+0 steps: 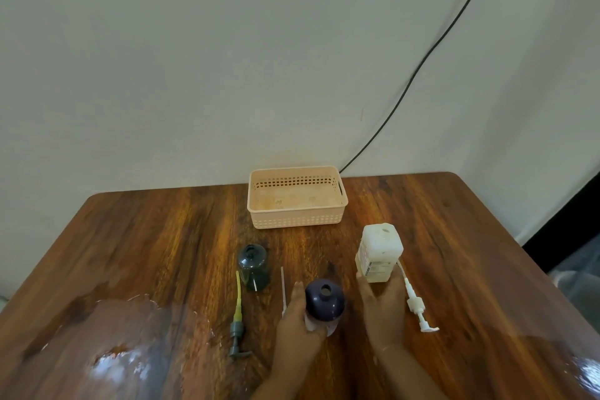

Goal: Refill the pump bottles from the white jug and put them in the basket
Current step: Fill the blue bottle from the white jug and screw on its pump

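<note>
Near the counter's front edge, the left hand fingers wrap an open purple bottle; the right hand fingers grip a white jug.

Two bare forearms enter from the lower edge of the view, each ending in a bare hand. Left hand: no ring, glove or sleeve visible; the forearm below it is uncovered to the frame edge. Right hand: likewise ungloved and ringless; a thin, pale band crosses the wrist just below it. The forearm beyond the band is also unsleeved.
</note>
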